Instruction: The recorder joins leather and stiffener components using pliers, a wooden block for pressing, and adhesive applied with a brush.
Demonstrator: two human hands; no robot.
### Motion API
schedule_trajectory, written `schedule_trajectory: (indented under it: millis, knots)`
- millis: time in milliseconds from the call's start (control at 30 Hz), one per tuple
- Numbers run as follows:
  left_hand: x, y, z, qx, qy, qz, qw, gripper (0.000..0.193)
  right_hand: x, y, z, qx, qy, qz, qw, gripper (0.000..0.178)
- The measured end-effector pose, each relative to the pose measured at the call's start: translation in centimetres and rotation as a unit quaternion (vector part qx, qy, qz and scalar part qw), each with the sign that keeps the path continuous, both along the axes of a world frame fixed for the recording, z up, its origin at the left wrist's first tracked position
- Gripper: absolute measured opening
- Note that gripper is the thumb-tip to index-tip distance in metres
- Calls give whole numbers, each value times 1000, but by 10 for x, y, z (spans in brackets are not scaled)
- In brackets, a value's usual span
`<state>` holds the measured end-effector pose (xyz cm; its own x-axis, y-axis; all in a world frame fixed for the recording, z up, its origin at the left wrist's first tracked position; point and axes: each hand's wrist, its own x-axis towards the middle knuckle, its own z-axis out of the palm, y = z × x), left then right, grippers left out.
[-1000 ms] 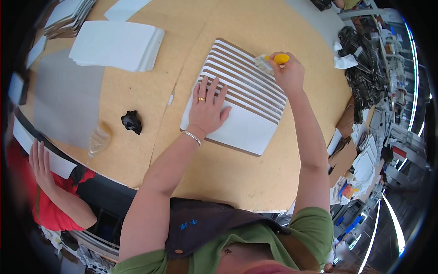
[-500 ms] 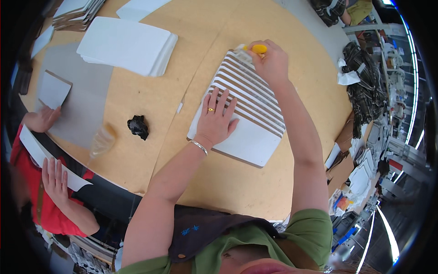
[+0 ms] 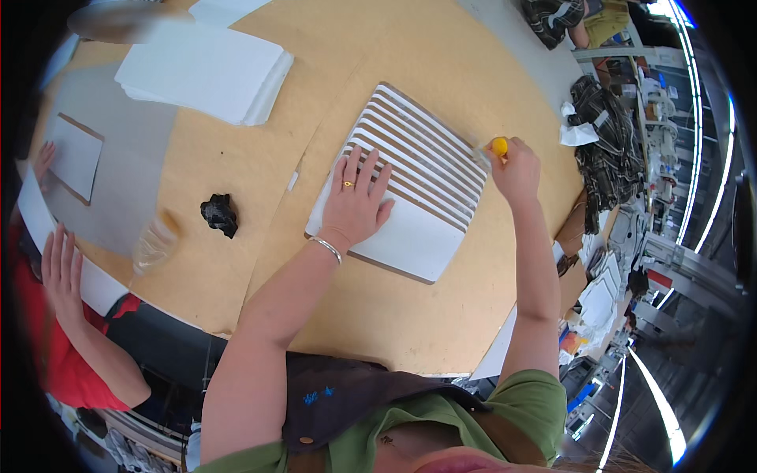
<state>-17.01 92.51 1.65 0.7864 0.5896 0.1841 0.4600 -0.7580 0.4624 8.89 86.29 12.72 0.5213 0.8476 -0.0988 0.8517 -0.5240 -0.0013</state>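
Note:
My left hand (image 3: 359, 197) lies flat, fingers spread, on a fanned stack of white boards (image 3: 418, 236). The boards overlap in steps, leaving brown and white stripes along the upper part. A yellow-handled brush (image 3: 498, 147) is gripped in my right hand (image 3: 516, 171), just past the stack's right edge. Its pale bristles are near the striped corner; whether they touch the boards is unclear.
To the left sit a black crumpled lump (image 3: 219, 215), a clear cone-shaped bag (image 3: 156, 240) and a thick pile of white sheets (image 3: 201, 71). A co-worker in red (image 3: 79, 355) handles white pieces at the left edge. Dark plaid cloth (image 3: 607, 150) lies at right.
My right hand has swept the brush from the stack's far upper edge down and right to its right side. My left hand stays on the boards. The co-worker's hands have shifted.

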Motion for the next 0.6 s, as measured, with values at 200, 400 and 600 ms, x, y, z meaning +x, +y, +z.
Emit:
schedule_trajectory:
  millis: [200,400,600]
  knots:
    - [4,-3,1,12,-48,-7,999,51,-36,18,-10,154,225,77,959,7]
    - [1,-4,3,22,-35,13,999,51,-61,51,-13,191,211,146,947,8]
    - [1,-3,4,31,-35,14,999,50,-72,88,-20,244,153,181,940,5]
